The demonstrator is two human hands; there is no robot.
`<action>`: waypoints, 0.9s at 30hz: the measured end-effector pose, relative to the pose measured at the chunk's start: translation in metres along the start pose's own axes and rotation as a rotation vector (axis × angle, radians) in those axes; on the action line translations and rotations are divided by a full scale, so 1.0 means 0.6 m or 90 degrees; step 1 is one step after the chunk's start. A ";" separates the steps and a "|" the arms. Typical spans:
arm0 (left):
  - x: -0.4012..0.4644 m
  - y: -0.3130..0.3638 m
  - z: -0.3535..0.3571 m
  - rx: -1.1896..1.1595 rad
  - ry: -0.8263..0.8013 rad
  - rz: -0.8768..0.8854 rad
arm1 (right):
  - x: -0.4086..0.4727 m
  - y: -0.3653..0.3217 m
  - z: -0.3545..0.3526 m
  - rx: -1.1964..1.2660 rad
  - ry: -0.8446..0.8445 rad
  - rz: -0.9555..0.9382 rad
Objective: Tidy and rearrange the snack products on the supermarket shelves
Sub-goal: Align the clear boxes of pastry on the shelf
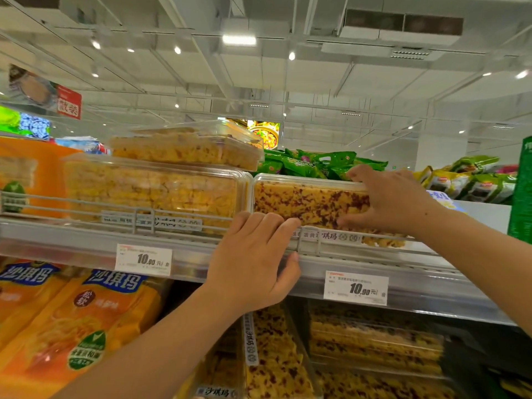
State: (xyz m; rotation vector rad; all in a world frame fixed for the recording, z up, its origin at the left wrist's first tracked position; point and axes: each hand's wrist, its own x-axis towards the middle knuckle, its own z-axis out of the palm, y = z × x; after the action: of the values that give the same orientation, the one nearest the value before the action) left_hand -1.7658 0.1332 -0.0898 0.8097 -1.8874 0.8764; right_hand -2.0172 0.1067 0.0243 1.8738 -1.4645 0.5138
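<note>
Gripping box [311, 204] — tags [356, 287] read "10.00".

Your upper shelf [86, 240] runs across the middle of the frame, with a wire rail along its front edge and two price tags [143, 260] reading 10.00 clipped below. On it, at centre left, sits a clear box of yellow snack bars [152, 191], with a second clear box [187, 148] stacked on top. Just right of it stands the red-flecked box [311, 205]. At far left you see an orange pack [37, 180]. Green packets [311, 165] lie behind. On the lower shelf, orange bags [86, 321] fill the lower left, and clear boxes [374, 344] the lower right.
</note>
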 end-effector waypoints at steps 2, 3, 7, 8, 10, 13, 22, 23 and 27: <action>0.000 0.000 0.002 -0.001 0.000 -0.001 | -0.001 0.002 -0.006 0.024 -0.023 0.010; 0.000 -0.001 0.003 -0.003 0.000 0.000 | -0.002 0.002 -0.009 0.032 -0.036 0.011; 0.000 -0.002 0.005 -0.007 0.004 0.000 | -0.001 0.006 -0.010 0.069 -0.031 0.004; 0.000 -0.002 0.005 -0.006 0.004 -0.001 | 0.001 0.006 -0.011 0.089 -0.031 0.008; 0.000 -0.002 0.005 -0.006 0.003 -0.002 | 0.006 0.006 -0.012 0.141 -0.039 0.022; 0.000 -0.001 0.005 -0.009 0.003 -0.003 | 0.010 0.004 -0.010 0.172 -0.045 0.025; 0.000 -0.001 0.005 -0.009 0.016 0.003 | 0.003 0.001 -0.012 0.163 -0.030 0.009; 0.000 -0.001 0.005 -0.008 0.020 0.006 | 0.002 0.001 -0.012 0.158 -0.027 0.006; 0.001 -0.001 0.006 -0.008 0.020 0.007 | -0.003 -0.002 -0.018 0.143 -0.029 0.006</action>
State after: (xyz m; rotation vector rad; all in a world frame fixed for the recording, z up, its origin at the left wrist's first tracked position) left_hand -1.7666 0.1299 -0.0905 0.7748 -1.8700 0.8780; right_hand -2.0156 0.1159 0.0301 2.0653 -1.4961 0.6682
